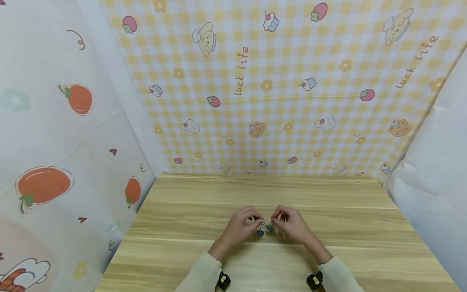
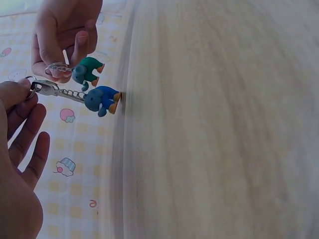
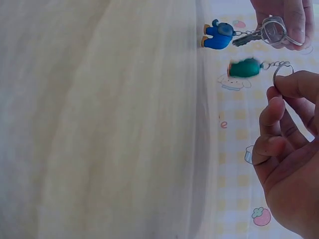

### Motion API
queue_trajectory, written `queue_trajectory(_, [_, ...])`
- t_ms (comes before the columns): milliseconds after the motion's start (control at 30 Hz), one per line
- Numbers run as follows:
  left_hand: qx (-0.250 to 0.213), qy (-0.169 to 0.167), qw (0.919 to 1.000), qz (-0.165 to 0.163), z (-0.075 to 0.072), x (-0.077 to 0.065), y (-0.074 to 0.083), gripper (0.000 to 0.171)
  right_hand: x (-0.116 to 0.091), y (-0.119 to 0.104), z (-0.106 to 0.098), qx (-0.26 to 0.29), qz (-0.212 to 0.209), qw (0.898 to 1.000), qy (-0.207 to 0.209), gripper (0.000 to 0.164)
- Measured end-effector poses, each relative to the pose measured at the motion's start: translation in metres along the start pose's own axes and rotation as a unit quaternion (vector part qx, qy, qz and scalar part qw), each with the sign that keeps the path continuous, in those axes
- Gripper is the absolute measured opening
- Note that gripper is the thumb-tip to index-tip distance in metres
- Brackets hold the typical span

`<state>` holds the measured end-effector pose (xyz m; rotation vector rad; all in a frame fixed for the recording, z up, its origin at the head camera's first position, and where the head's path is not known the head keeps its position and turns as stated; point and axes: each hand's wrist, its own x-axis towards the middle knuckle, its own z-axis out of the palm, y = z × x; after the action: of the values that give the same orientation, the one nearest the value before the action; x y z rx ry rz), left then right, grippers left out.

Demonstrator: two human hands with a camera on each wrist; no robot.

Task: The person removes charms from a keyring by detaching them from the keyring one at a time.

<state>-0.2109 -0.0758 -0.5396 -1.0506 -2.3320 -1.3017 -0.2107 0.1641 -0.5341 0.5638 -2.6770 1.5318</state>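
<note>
My left hand (image 1: 240, 225) pinches the metal ring of a keychain between thumb and forefinger. From it hang a short chain, a silver key (image 3: 247, 38) and a small blue elephant figure (image 2: 103, 99) with orange feet. Close beside it, my right hand (image 1: 292, 223) pinches the ring of a second keychain, whose chain carries a green elephant figure (image 3: 244, 68). Both figures hang side by side between the hands. In the left wrist view the green elephant (image 2: 89, 69) shows its grey head; no key is visible on its ring.
A light wood-grain table (image 1: 277, 267) lies under both hands. Behind it rises a yellow checked sheet (image 1: 277, 113) with cartoon prints. White printed sheeting (image 1: 98, 162) stands at the left, and plain white sheeting (image 1: 434, 162) at the right.
</note>
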Motion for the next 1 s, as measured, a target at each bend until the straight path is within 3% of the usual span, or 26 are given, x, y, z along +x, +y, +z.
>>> queue_trajectory(233, [-0.013,0.007,0.9998,0.010,-0.002,0.001,0.000,0.004,0.001,-0.004,-0.004,-0.008,0.008,1.000,-0.004,0.013])
queue_trajectory(433, [-0.024,0.010,0.9997,-0.001,-0.002,0.001,0.001,0.004,0.000,-0.005,-0.014,0.001,0.022,1.000,-0.007,0.008])
queue_trajectory(1000, [-0.022,0.021,0.9992,-0.026,-0.005,0.002,0.002,0.005,0.004,0.009,-0.063,-0.030,0.010,0.998,0.051,0.008])
